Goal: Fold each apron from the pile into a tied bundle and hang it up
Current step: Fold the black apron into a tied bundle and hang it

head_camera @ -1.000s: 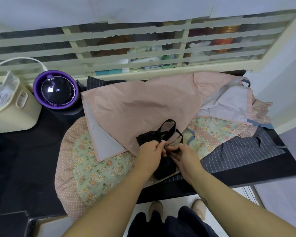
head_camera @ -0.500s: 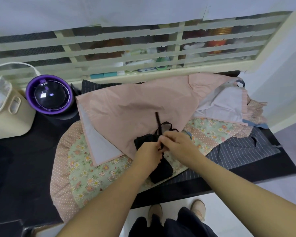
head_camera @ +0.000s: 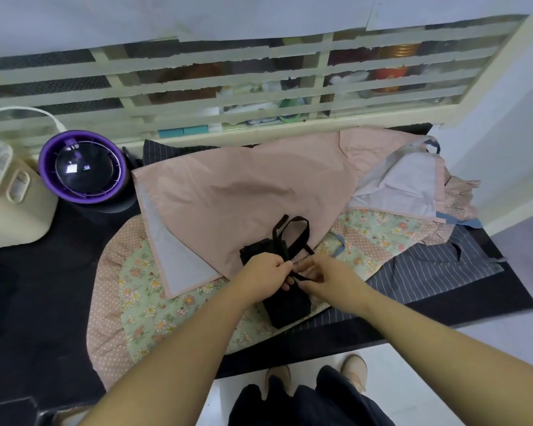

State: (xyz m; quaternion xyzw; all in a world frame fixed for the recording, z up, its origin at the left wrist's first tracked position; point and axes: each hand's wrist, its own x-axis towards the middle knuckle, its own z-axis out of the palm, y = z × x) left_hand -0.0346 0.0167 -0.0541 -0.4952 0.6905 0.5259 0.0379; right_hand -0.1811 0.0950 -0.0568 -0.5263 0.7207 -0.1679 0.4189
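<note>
A black apron lies folded into a small bundle on top of the pile, near the table's front edge. Its black straps form a loop standing above the bundle. My left hand pinches the straps where they cross over the bundle. My right hand pinches a strap end just to the right, the two hands almost touching. Beneath the bundle lie a pink apron, a floral apron and a grey striped apron.
The pile covers a black table. A purple-rimmed round appliance and a cream basket stand at the back left. A slatted window frame runs along the back. My shoes show below the table's front edge.
My right hand has drawn back to the right of the bundle, pulling a strap end. The strap loop above the bundle has opened wider. The left hand stays on the crossing.
</note>
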